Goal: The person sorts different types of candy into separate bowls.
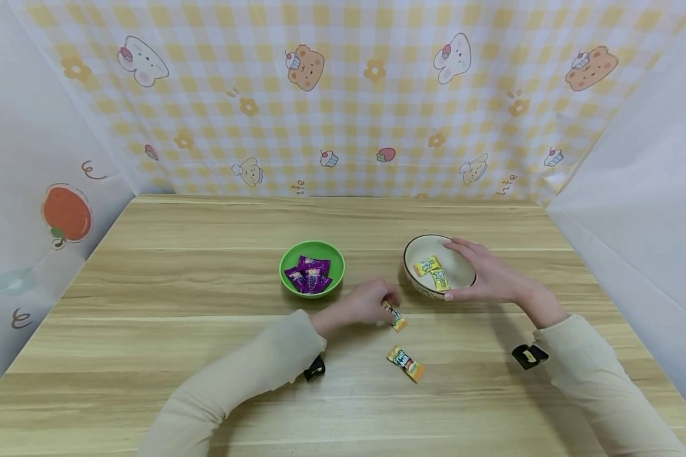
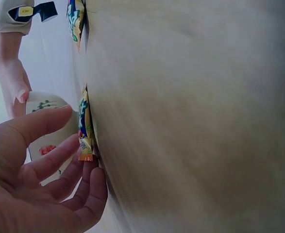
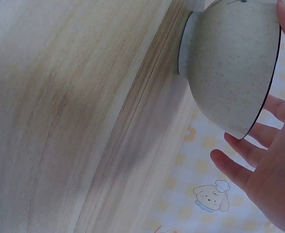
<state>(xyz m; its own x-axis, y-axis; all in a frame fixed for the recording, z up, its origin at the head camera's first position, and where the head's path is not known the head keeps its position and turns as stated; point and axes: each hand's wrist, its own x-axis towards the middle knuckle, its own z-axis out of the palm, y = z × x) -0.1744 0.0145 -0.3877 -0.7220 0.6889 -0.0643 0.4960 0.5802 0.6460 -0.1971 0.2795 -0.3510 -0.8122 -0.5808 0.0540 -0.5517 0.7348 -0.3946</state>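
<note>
My left hand [image 1: 371, 301] is low over the table at a yellow-and-orange wrapped candy [image 1: 396, 317]. In the left wrist view, its fingers lie loosely bent beside the lower end of that candy [image 2: 85, 126], with the thumb apart from it. My right hand [image 1: 488, 274] holds the cream bowl [image 1: 413, 279] at its right side, thumb at the near rim and fingers at the far rim. Two yellow wrapped candies [image 1: 434, 271] lie inside this bowl. The right wrist view has the speckled bowl [image 3: 229, 63] standing on its foot, fingers spread along the rim.
A second yellow-and-orange candy [image 1: 406, 363] lies nearer the front of the wooden table [image 1: 177, 279]. Left of the cream bowl stands a green bowl [image 1: 284, 284] with several purple wrapped candies [image 1: 313, 270]. A checked yellow cloth [image 1: 343, 101] hangs behind the table.
</note>
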